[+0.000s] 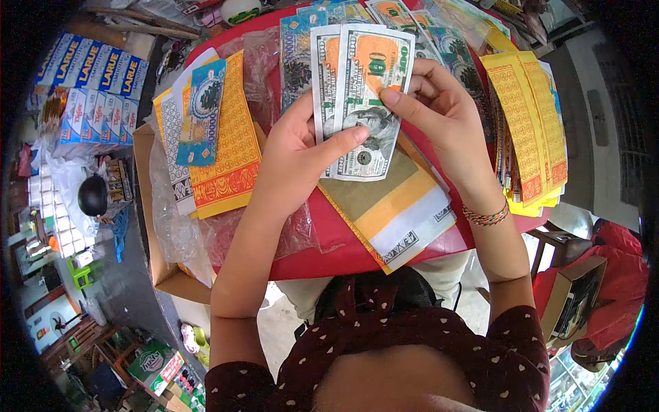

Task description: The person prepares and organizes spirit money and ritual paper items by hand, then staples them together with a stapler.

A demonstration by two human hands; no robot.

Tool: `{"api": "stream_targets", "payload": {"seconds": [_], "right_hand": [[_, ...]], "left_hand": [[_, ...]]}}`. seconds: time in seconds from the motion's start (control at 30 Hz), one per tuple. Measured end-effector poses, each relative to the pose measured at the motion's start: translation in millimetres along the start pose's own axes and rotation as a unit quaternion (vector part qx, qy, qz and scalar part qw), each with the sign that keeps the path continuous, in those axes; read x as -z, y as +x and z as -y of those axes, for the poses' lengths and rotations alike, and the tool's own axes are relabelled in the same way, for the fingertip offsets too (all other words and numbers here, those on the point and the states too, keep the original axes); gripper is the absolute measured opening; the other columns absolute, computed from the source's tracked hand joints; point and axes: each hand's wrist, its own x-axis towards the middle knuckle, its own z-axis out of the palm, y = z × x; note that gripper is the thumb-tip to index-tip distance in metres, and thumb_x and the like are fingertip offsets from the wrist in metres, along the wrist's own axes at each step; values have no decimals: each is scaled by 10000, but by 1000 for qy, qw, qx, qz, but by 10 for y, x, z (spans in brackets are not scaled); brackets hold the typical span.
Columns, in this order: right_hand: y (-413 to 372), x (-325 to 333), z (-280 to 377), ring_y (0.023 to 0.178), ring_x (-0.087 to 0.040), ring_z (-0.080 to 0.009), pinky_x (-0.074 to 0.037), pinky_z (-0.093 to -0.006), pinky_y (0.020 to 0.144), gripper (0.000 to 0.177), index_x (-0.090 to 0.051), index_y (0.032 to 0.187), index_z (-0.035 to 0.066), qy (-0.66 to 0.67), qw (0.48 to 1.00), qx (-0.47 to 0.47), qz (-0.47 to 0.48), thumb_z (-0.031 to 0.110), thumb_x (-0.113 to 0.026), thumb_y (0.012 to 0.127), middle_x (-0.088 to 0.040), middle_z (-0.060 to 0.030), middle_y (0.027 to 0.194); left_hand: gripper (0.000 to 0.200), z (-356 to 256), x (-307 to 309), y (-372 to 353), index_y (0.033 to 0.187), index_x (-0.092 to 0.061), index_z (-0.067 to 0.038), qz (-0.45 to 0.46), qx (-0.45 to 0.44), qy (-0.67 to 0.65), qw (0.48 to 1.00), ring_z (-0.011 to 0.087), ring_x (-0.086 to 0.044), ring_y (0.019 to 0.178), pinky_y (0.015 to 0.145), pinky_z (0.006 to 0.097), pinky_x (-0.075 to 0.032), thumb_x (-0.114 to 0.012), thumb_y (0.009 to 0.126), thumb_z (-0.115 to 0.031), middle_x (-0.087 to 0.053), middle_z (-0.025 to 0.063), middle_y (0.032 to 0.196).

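Note:
My left hand (292,151) is closed on the lower left of a few paper notes printed like hundred-dollar bills (374,65), its thumb lying across their front. At their right edge, my right hand (443,103) pinches the same notes between thumb and fingers. They are held upright and slightly fanned above the red table (322,257). Partly hidden beneath them lies a stack of joss paper (405,216) with brown, gold and white bands. To the left, a blue note (204,113) rests on yellow printed sheets (237,147).
A thick pile of yellow printed paper (532,130) stands at the table's right. More blue notes (295,55) lie at the back. Clear plastic wrap (182,220) and a cardboard box (165,268) are at the left edge. Blue and white cartons (89,65) are stacked further left.

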Motion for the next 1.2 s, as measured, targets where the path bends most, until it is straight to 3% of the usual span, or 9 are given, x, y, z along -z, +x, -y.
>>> {"api": "stream_targets", "payload": {"seconds": [0.27, 0.57, 0.73, 0.97, 1.2], "right_hand": [[2, -3, -8, 747, -533, -34, -413, -181, 660, 248, -556, 1091, 1, -10, 1000, 27, -4, 25, -672, 873, -615, 11, 836], [1, -19, 57, 798, -567, -44, -442, -194, 686, 258, -561, 1107, 3, 17, 1000, -3, 2, 41, -674, 878, -640, -1, 880], [-20, -22, 60, 901, -610, -80, -491, -223, 794, 275, -570, 1135, -16, 24, 1000, -17, 6, 54, -666, 887, -666, -66, 1039], [38, 71, 33, 1019, -610, -126, -476, -266, 919, 319, -567, 1175, -22, 51, 996, 47, -48, 26, -662, 874, -659, -86, 1092], [23, 96, 38, 1094, -591, -163, -434, -307, 984, 351, -519, 1227, -41, 10, 998, 24, -59, 41, -623, 901, -623, -114, 1188]], "left_hand": [[446, -10, -10, -2, 1258, -505, 12, -2, 2, 7, 1000, 136, -640, 981, 857, 278, -520, -669, 842, 23, -657, 92, 1121], [457, 3, 6, -5, 1266, -494, 16, 10, -14, 12, 1000, 136, -636, 988, 859, 275, -515, -664, 841, 26, -651, 94, 1134], [480, -5, -13, -16, 1286, -447, 18, 13, -5, 40, 999, 134, -639, 988, 843, 276, -534, -658, 855, 17, -645, 105, 1126], [485, -12, 13, -2, 1274, -448, 35, 18, 16, 38, 999, 145, -660, 924, 834, 276, -533, -677, 850, -14, -676, 141, 1053], [450, 6, 62, 48, 1242, -468, 50, -60, -14, -31, 998, 161, -647, 950, 827, 288, -533, -677, 848, -14, -646, 152, 1090]]}}
